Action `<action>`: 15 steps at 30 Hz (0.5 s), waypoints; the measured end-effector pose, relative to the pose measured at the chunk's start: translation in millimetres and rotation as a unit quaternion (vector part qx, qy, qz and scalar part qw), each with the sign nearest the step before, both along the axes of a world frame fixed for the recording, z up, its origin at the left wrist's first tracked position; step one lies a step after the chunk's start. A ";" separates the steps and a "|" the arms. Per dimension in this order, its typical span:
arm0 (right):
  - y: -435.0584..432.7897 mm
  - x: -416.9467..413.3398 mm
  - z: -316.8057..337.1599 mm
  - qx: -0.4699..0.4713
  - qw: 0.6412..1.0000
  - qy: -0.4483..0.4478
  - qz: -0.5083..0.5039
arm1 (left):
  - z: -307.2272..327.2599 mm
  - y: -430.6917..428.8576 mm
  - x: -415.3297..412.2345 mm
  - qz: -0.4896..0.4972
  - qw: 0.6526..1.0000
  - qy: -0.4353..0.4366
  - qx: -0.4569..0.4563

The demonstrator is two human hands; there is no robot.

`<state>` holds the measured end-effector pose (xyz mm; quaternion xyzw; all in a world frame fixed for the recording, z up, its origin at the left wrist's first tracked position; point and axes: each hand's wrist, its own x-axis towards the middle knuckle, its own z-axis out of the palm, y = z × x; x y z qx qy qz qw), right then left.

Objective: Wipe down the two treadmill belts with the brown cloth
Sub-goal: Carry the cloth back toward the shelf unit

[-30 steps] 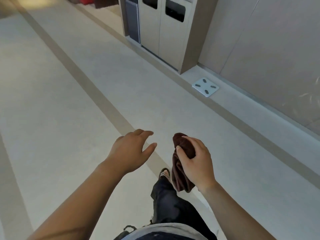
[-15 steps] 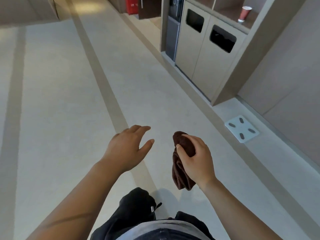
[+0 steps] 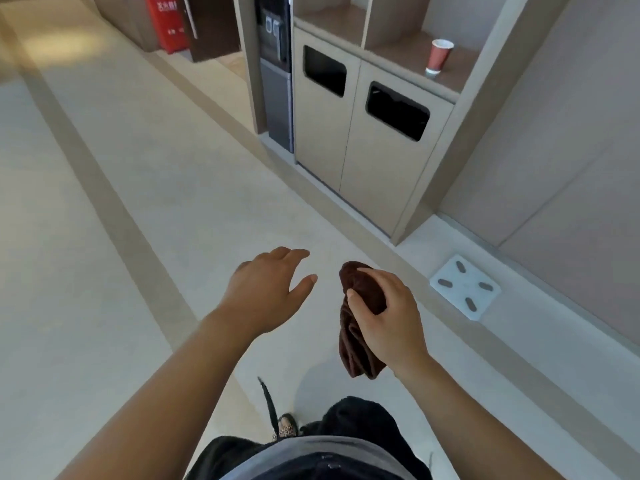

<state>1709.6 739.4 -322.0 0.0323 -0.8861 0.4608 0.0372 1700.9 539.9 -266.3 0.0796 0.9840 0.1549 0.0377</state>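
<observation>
Holding one brown cloth (image 3: 356, 344), the right hand (image 3: 389, 322) has its fingers and thumb curled round the bunched top; the rest of the cloth hangs loose below the hand, in the air above the floor (image 3: 104, 271). One left hand (image 3: 266, 292) is just beside it and not touching, palm down, with relaxed fingers lying close together, the thumb spread to the side, and nothing in it. Below the hands are dark trousers and one patterned shoe (image 3: 285, 426).

The pale floor is open ahead and to the left. One darker stripe (image 3: 114, 202) runs along it under the left forearm, and a second runs along the right side next to a low ledge (image 3: 536, 348) at the foot of the wall (image 3: 571, 150). One white bathroom scale (image 3: 465, 287) lies flat on that ledge, near the right hand in the view but apart from it.

Farther on the right, one beige bin cabinet (image 3: 346, 168) juts from the wall, with two doors and one dark slot in each. One red paper cup (image 3: 439, 57) stands upright on its shelf. One dark water dispenser (image 3: 275, 64) stands just beside the cabinet. Farthest back is one red box (image 3: 168, 22) on the floor.
</observation>
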 end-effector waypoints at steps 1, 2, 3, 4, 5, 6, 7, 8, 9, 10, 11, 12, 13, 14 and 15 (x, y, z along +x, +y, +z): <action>2.9 -17.6 0.3 -0.003 1.000 -0.004 -0.023 | -0.1 4.4 -25.6 -0.023 1.000 -0.006 0.002; 6.8 -34.8 -0.1 -0.004 0.999 -0.010 -0.044 | -0.4 9.1 -50.5 -0.047 0.999 -0.009 0.004; 11.2 -52.8 -1.4 -0.003 0.998 -0.013 -0.063 | -0.7 13.6 -75.4 -0.070 0.997 -0.010 0.005; 15.7 -71.5 -3.2 0.001 0.997 -0.012 -0.080 | -1.0 17.4 -100.9 -0.090 0.996 -0.009 0.005; 19.2 -92.6 -5.5 0.003 0.995 -0.011 -0.095 | -1.8 20.1 -127.5 -0.104 0.995 -0.010 0.006; 22.2 -115.8 -8.2 0.002 0.994 -0.010 -0.107 | -3.4 21.9 -155.0 -0.112 0.994 -0.012 0.006; 24.3 -141.6 -11.1 0.000 0.993 -0.009 -0.115 | -5.5 23.0 -183.0 -0.117 0.993 -0.013 0.004; 25.2 -168.8 -13.7 -0.003 0.993 -0.010 -0.117 | -7.5 23.1 -209.8 -0.118 0.993 -0.013 0.001; 24.7 -198.1 -16.2 -0.005 0.993 -0.008 -0.115 | -9.4 22.5 -236.4 -0.115 0.993 -0.012 -0.003; 23.0 -228.9 -17.7 -0.008 0.994 -0.003 -0.109 | -10.8 20.7 -262.2 -0.109 0.994 -0.012 -0.005; 19.9 -260.7 -17.8 -0.010 0.995 0.002 -0.098 | -11.0 17.8 -286.6 -0.099 0.995 -0.014 -0.007; 15.7 -292.3 -16.2 -0.011 0.996 0.005 -0.085 | -10.2 13.9 -309.7 -0.086 0.996 -0.018 -0.008; 10.0 -323.0 -14.0 -0.012 0.997 0.006 -0.070 | -9.1 9.2 -331.9 -0.074 0.997 -0.021 -0.009; 3.2 -352.1 -11.8 -0.011 0.999 0.004 -0.053 | -8.2 3.5 -352.9 -0.060 0.998 -0.022 -0.010; -4.7 -380.9 -9.7 -0.008 0.999 0.003 -0.032 | -7.3 -2.9 -373.8 -0.045 0.999 -0.019 -0.013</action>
